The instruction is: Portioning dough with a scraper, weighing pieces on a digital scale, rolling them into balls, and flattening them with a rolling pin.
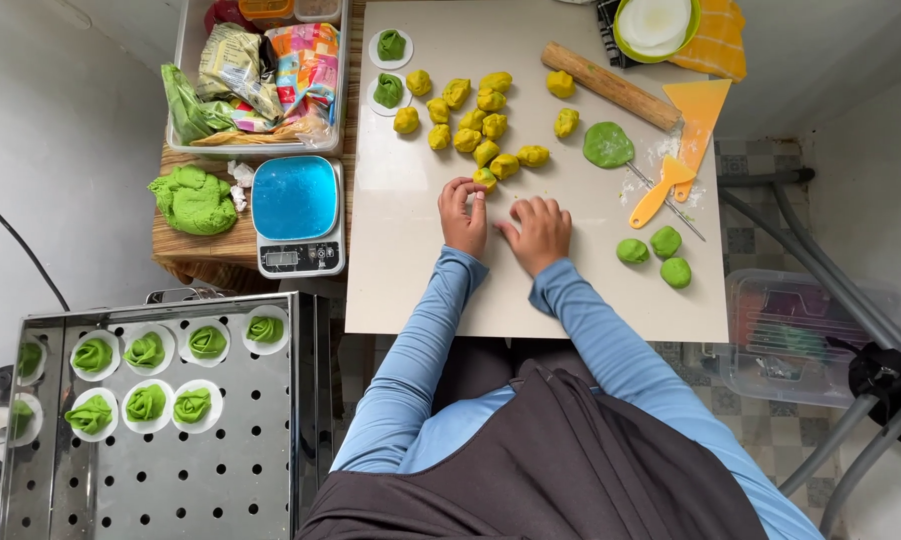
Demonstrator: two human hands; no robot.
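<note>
Here, at the far left, a perforated steel steamer tray (161,440) carries shaped green dumplings (146,350) on white paper rounds along its far edge. Beyond it, a lump of green dough (193,200) sits on a wooden stand beside a blue-topped kitchen scale (296,215) and a clear tub of packets (261,80). On the pale work board (411,280), a cluster of yellow filling balls (471,115) lies toward the far edge. The left hand (464,215) curls its fingers at the nearest yellow ball (485,179), seemingly pinching it, though the contact is too small to confirm. The right hand (539,232) rests just beside it, fingers loosely bent on the board, holding nothing visible. To do this well, the ball should be lifted cleanly with the fingertips, without squashing it. Further right lie a flattened green disc (608,145), a wooden rolling pin (611,87), an orange scraper (661,188), and three green dough balls (656,255) near the board's right edge.
</note>
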